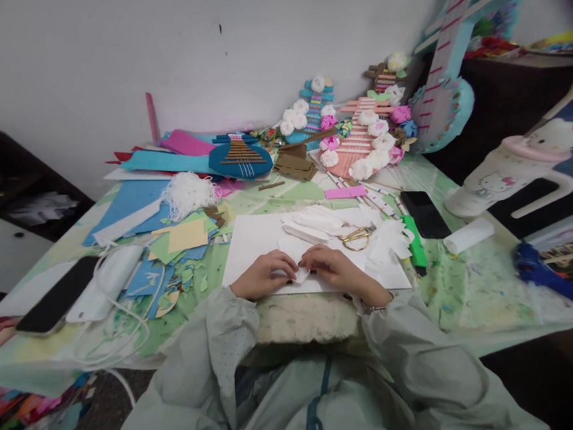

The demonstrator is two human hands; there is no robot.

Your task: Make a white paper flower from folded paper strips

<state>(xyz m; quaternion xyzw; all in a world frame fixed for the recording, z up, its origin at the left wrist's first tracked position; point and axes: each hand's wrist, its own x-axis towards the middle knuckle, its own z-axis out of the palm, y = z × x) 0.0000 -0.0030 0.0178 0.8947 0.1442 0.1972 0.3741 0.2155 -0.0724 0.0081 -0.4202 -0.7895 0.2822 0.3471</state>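
Observation:
Between the fingertips of my left hand (266,275) and my right hand (334,269) is a small piece of white paper (302,275). Both hands are closed on it, low over a large white sheet (248,235) near the table's front edge. Just beyond the fingers lie folded strips of white tissue-like paper (312,223). Gold-handled scissors (357,235) rest to the right of them. Cut white paper petals (390,241) are farther right, partly over the sheet's edge.
Blue-green paper scraps (182,251), a tangle of white string (190,194) and a phone (57,295) with cables lie left. A green glue gun or tool (413,241), another phone (424,213) and a white tumbler (498,176) stand right. Flowered paper instruments (360,145) line the wall.

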